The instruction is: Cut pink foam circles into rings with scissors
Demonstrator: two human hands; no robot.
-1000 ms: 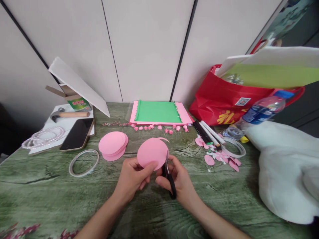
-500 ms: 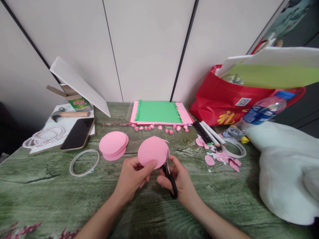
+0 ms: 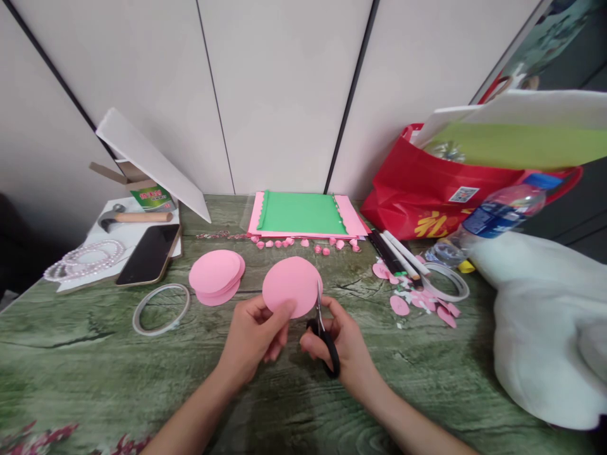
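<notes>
Pinched between the thumb and fingers of my left hand (image 3: 258,332) is a round pink paper disc (image 3: 290,283), held up above the table. My right hand (image 3: 344,338) grips a pair of scissors (image 3: 328,347) with black handles. Their blades point upward and lie at the disc's right edge. Left of my left hand, a small stack of pink paper circles (image 3: 213,272) rests on the table. A roll of white tape (image 3: 137,316) lies flat near that stack.
At the back are green and pink paper sheets (image 3: 303,213) with small pink rolled pieces before them. To the right stand markers (image 3: 396,256), pink scraps (image 3: 399,306), a red bag (image 3: 403,189) and a bottle (image 3: 502,205). A phone (image 3: 149,254) and hammer (image 3: 137,217) lie left.
A thin curling strip at the disc's upper right edge no longer shows. The disc has shifted slightly upward, and the scissors remain at its right edge.
</notes>
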